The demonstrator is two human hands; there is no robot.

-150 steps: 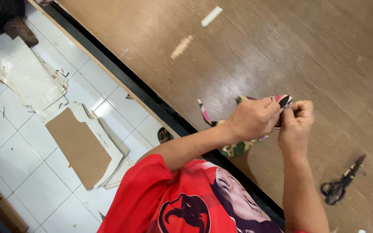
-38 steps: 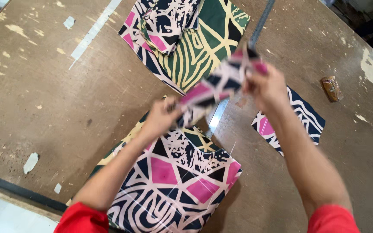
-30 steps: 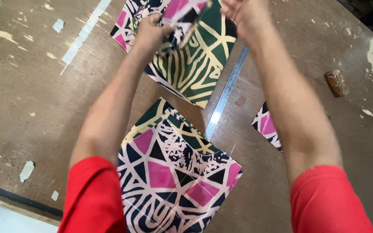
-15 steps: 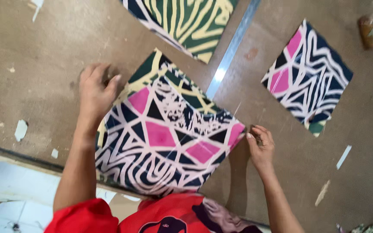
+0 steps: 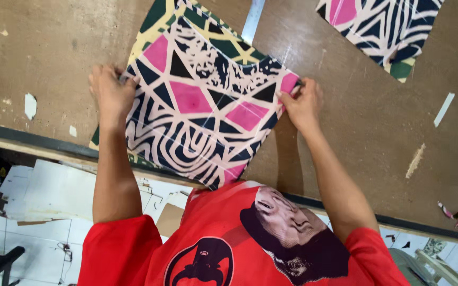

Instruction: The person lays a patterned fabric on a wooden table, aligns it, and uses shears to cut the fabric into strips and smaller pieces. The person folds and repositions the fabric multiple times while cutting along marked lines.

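Fabric position: patterned fabric square (image 5: 202, 111) is lying flat on the wooden table (image 5: 49, 58), its near corner overhanging the table edge.
Left hand: left hand (image 5: 111, 90) is pressing the square's left corner, fingers curled onto the cloth.
Right hand: right hand (image 5: 302, 103) is pinching the right corner.
Underlayer: another patterned piece (image 5: 157, 16) is seemingly lying beneath.
Progress: square is spread; corners are being held, judged unfinished.
Surroundings: metal ruler (image 5: 253, 18) and smaller fabric piece (image 5: 382, 26) are lying beyond.
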